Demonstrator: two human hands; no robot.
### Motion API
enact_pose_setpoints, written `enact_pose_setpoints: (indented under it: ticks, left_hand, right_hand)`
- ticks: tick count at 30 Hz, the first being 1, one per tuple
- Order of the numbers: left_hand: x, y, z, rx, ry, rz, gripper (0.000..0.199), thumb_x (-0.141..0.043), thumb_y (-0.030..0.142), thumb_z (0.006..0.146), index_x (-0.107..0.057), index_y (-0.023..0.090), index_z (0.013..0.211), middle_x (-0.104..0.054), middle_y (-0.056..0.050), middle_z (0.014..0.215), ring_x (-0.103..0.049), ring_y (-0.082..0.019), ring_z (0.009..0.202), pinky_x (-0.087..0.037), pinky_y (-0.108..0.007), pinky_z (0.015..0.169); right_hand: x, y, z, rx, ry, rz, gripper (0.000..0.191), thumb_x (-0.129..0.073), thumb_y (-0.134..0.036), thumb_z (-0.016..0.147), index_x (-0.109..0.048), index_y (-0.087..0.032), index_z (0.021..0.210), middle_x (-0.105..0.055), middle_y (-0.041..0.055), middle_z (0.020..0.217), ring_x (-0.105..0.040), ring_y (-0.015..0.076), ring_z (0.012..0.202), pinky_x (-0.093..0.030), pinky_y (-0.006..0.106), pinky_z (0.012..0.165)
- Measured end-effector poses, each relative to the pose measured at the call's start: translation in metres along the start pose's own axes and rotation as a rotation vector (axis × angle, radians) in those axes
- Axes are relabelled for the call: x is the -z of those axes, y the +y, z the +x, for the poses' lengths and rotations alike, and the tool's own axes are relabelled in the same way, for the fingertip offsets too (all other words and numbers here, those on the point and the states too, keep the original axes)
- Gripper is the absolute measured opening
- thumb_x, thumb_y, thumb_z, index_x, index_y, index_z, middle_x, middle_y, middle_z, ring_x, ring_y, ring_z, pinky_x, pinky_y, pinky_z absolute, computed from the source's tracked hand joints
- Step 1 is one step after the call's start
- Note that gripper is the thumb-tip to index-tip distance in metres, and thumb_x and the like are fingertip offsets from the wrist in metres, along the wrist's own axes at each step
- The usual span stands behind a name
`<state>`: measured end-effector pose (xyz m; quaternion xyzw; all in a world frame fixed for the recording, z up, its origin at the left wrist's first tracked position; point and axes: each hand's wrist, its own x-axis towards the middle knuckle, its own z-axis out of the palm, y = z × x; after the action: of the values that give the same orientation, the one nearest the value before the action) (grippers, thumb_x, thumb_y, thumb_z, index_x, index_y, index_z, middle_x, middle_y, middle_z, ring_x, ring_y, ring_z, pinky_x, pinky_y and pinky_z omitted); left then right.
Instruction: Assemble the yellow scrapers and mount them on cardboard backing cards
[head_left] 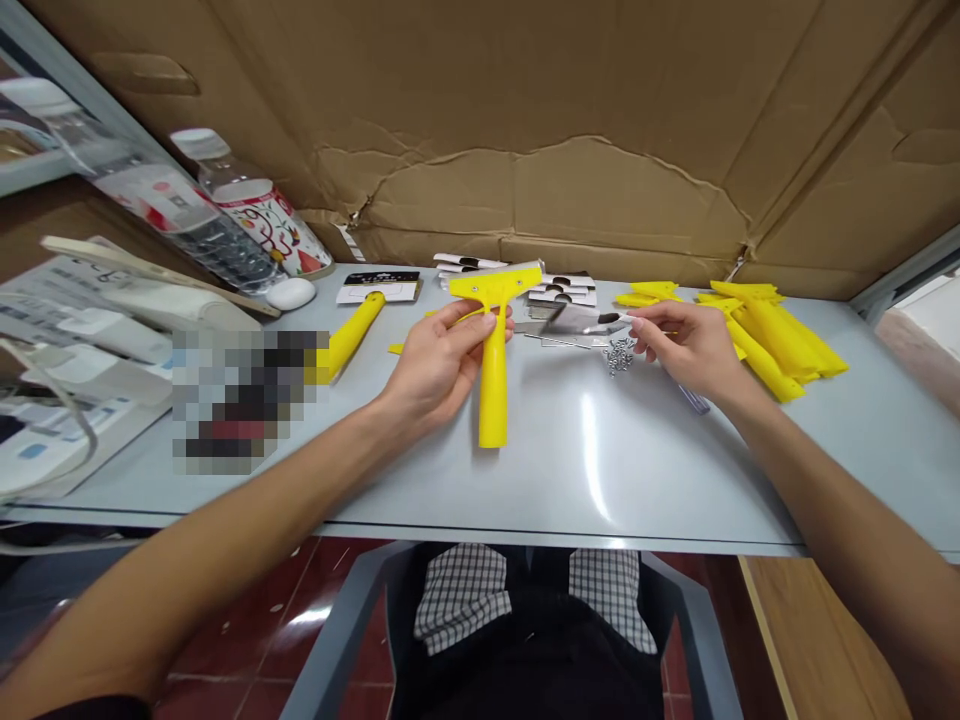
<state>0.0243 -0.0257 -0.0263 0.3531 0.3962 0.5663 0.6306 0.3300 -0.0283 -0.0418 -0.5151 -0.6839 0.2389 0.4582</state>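
My left hand [435,368] is closed around the neck of a yellow scraper [493,395], held upright over the table with its wide head and metal strip at the top. Two screws show on that head. Between the thumb and fingers of my right hand [694,345] is a thin flat sleeve [585,319], greyish with a white and black end, just right of the scraper. Below it lies a small pile of screws [619,356] beside a thin metal rod [559,341]. Behind the scraper are several white and black sleeves [570,290], partly hidden.
Several yellow scraper handles [787,335] lie at the right. Another yellow handle [356,335] and a packaging card [379,287] are at the left. Plastic bottles [262,215] and white boxes [97,345] crowd the left side. Cardboard [525,90] walls the table's back.
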Motion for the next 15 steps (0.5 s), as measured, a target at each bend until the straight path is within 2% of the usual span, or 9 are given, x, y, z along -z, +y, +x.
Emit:
enact_pose_setpoints:
  ticks: [3, 7, 15]
  left_hand:
    - [-0.001, 0.001, 0.000, -0.006, 0.011, 0.013, 0.014, -0.068, 0.003, 0.098, -0.078, 0.013, 0.099, -0.081, -0.011, 0.111, -0.077, -0.020, 0.109, -0.057, -0.040, 0.116]
    - [-0.002, -0.004, 0.000, 0.024, 0.016, -0.002, 0.016, -0.067, 0.000, 0.097, -0.078, 0.011, 0.100, -0.080, -0.011, 0.109, -0.077, -0.019, 0.099, -0.058, -0.042, 0.115]
    - [-0.002, -0.007, 0.001, 0.039, 0.030, -0.036, 0.015, -0.067, -0.003, 0.097, -0.075, 0.009, 0.102, -0.079, -0.011, 0.106, -0.077, -0.018, 0.096, -0.060, -0.040, 0.113]
  right_hand:
    - [0.001, -0.001, 0.001, -0.006, 0.002, 0.006, 0.019, -0.079, -0.039, 0.095, -0.086, -0.023, 0.103, -0.083, 0.0063, 0.090, -0.072, 0.0167, 0.063, -0.065, 0.035, 0.060]
    - [0.003, -0.003, 0.002, -0.033, -0.001, 0.002, 0.019, -0.081, -0.038, 0.091, -0.087, -0.023, 0.100, -0.082, 0.0056, 0.081, -0.071, 0.0172, 0.059, -0.066, 0.036, 0.058]
    - [0.005, -0.012, -0.002, -0.031, -0.016, 0.016, 0.017, -0.083, -0.036, 0.087, -0.088, -0.025, 0.099, -0.084, 0.0067, 0.092, -0.072, 0.0180, 0.062, -0.066, 0.037, 0.057]
